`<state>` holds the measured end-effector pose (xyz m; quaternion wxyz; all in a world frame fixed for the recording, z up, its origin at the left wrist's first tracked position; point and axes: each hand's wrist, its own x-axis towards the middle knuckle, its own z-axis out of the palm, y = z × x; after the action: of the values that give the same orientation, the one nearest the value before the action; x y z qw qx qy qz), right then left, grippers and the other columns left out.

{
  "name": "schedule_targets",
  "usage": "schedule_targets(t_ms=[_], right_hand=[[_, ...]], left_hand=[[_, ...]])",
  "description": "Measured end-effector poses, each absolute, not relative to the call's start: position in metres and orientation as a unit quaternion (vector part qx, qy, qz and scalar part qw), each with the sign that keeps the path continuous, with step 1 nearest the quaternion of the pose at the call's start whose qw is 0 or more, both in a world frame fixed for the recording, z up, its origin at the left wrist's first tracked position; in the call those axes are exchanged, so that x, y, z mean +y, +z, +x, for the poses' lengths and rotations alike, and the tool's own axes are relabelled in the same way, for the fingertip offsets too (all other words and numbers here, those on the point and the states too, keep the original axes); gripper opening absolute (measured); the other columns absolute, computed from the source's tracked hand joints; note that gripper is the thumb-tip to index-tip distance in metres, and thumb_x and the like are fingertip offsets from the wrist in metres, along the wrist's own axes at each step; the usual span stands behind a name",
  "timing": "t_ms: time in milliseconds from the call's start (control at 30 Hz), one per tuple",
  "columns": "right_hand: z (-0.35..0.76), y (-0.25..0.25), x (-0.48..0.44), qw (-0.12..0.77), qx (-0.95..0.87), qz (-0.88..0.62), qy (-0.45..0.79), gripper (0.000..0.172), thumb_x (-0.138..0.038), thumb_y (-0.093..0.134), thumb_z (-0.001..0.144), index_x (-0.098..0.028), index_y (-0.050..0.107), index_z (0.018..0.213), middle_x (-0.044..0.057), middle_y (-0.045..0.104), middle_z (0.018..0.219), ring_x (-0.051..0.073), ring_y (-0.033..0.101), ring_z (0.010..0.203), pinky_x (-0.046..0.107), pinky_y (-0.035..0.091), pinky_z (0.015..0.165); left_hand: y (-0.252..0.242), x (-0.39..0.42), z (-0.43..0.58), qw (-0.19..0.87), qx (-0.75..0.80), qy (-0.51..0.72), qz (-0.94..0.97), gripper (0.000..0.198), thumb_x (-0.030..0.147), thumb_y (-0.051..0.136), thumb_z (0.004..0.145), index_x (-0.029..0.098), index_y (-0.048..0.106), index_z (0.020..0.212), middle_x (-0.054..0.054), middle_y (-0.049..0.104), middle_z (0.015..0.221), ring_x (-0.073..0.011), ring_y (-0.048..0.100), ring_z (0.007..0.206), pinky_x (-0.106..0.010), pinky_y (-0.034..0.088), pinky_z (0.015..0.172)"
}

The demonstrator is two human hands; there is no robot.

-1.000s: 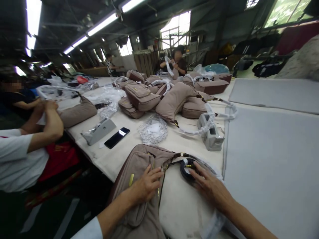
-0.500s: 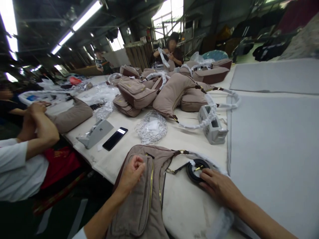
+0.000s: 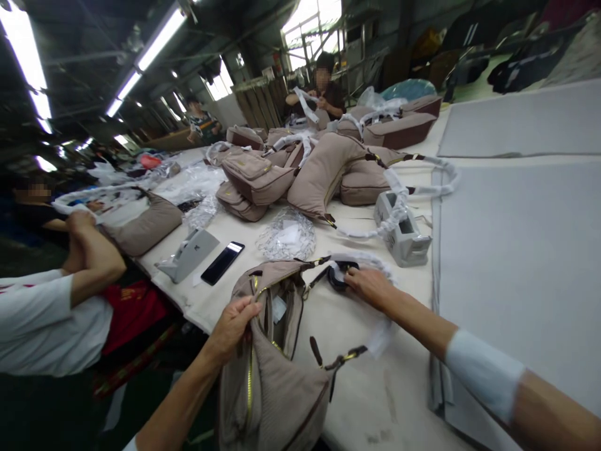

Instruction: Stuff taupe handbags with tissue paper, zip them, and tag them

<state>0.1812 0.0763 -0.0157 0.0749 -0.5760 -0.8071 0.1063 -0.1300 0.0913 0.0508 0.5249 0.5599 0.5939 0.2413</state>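
Note:
A taupe handbag [image 3: 291, 391] lies on the table in front of me with its zipped top gaping, and a small white packet [image 3: 278, 309] shows inside. My left hand [image 3: 236, 322] is closed on the bag's opening edge beside the gold zip. To the right, my right hand [image 3: 370, 288] has its fingers closed on a coiled black strap [image 3: 336, 277], which joins the bag by a clip. The bag's handle [image 3: 361, 257], wrapped in white, runs behind that coil. A brown zip pull [image 3: 315, 351] stands up near the bag's right side.
Beyond are a phone [image 3: 223, 263], a bundle of white strings [image 3: 287, 235] and two tape dispensers [image 3: 402, 235] [image 3: 190, 254]. More taupe bags [image 3: 323, 166] are piled behind. A co-worker's arm [image 3: 96, 250] is at left; grey sheets [image 3: 521, 250] cover the right.
My left hand has gone from resting above the bag to gripping its edge, and the bag now gapes open. My right hand has moved the coiled strap left and up, nearer the bag.

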Motion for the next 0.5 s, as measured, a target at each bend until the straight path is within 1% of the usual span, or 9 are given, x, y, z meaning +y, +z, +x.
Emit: schedule_targets(t_ms=[67,133,167,267,367,400,433,467,500], right_hand=[[0.161,0.001,0.104,0.107,-0.808,-0.572,0.095,0.022,-0.016,0.045,0.09,-0.015,0.062,0.103,0.012,0.062,0.101,0.02,0.061,0.078,0.028,0.041,0.061],[0.151,0.018,0.11,0.138,-0.804,-0.573,0.078,0.028,-0.018,0.037,0.094,-0.018,0.055,0.115,0.01,0.059,0.11,0.018,0.06,0.083,0.027,0.041,0.063],[0.152,0.024,0.106,0.148,-0.801,-0.576,0.068,0.029,-0.021,0.034,0.096,-0.019,0.053,0.117,0.009,0.058,0.111,0.018,0.059,0.087,0.026,0.041,0.066],[0.185,0.031,0.065,0.141,-0.794,-0.589,0.048,0.028,-0.029,0.031,0.097,-0.017,0.056,0.107,0.008,0.059,0.103,0.018,0.054,0.094,0.028,0.04,0.076],[0.249,0.025,-0.001,0.087,-0.804,-0.587,0.046,0.018,-0.023,0.044,0.089,-0.016,0.059,0.098,0.01,0.059,0.102,0.02,0.052,0.094,0.032,0.04,0.081],[0.273,0.021,-0.027,0.056,-0.815,-0.574,0.05,0.016,-0.02,0.048,0.085,-0.017,0.06,0.095,0.01,0.059,0.102,0.022,0.052,0.095,0.035,0.04,0.081],[0.296,0.015,-0.055,0.016,-0.825,-0.561,0.067,0.012,-0.018,0.051,0.082,-0.018,0.061,0.088,0.009,0.06,0.097,0.022,0.053,0.092,0.036,0.041,0.08],[0.318,0.008,-0.084,-0.013,-0.825,-0.558,0.086,0.011,-0.016,0.051,0.08,-0.019,0.061,0.084,0.008,0.061,0.091,0.021,0.054,0.086,0.035,0.043,0.076],[0.34,0.0,-0.115,-0.024,-0.813,-0.573,0.097,0.013,-0.016,0.049,0.081,-0.019,0.061,0.084,0.007,0.062,0.089,0.02,0.055,0.084,0.034,0.044,0.074]], left_hand=[[0.056,0.09,-0.125,0.512,0.59,0.239,0.577,0.036,0.052,0.059,0.068,0.018,0.047,0.066,0.008,0.042,0.046,-0.0071,0.038,0.036,-0.018,0.027,0.036],[0.058,0.089,-0.121,0.48,0.588,0.22,0.613,0.038,0.053,0.058,0.069,0.018,0.046,0.064,0.008,0.043,0.046,-0.0076,0.04,0.036,-0.018,0.029,0.036],[0.058,0.09,-0.12,0.459,0.59,0.213,0.629,0.038,0.054,0.058,0.069,0.018,0.046,0.064,0.008,0.043,0.046,-0.008,0.042,0.037,-0.018,0.03,0.037],[0.049,0.101,-0.118,0.411,0.604,0.204,0.651,0.039,0.056,0.056,0.069,0.018,0.047,0.064,0.008,0.042,0.045,-0.009,0.043,0.039,-0.019,0.031,0.04],[0.028,0.122,-0.11,0.388,0.607,0.189,0.667,0.04,0.057,0.053,0.072,0.018,0.049,0.064,0.007,0.042,0.043,-0.01,0.04,0.041,-0.02,0.03,0.041],[0.02,0.129,-0.104,0.382,0.602,0.177,0.678,0.04,0.057,0.052,0.073,0.018,0.049,0.064,0.006,0.043,0.043,-0.0107,0.041,0.041,-0.021,0.03,0.042],[0.013,0.134,-0.098,0.372,0.599,0.166,0.69,0.04,0.057,0.05,0.074,0.018,0.049,0.064,0.005,0.046,0.044,-0.0117,0.043,0.043,-0.021,0.032,0.044],[0.008,0.138,-0.091,0.353,0.596,0.164,0.702,0.038,0.055,0.049,0.074,0.018,0.05,0.065,0.004,0.05,0.048,-0.0131,0.046,0.046,-0.023,0.035,0.047],[0.004,0.14,-0.083,0.322,0.595,0.171,0.716,0.035,0.052,0.048,0.074,0.018,0.052,0.069,0.002,0.055,0.054,-0.0149,0.051,0.051,-0.024,0.038,0.052]])
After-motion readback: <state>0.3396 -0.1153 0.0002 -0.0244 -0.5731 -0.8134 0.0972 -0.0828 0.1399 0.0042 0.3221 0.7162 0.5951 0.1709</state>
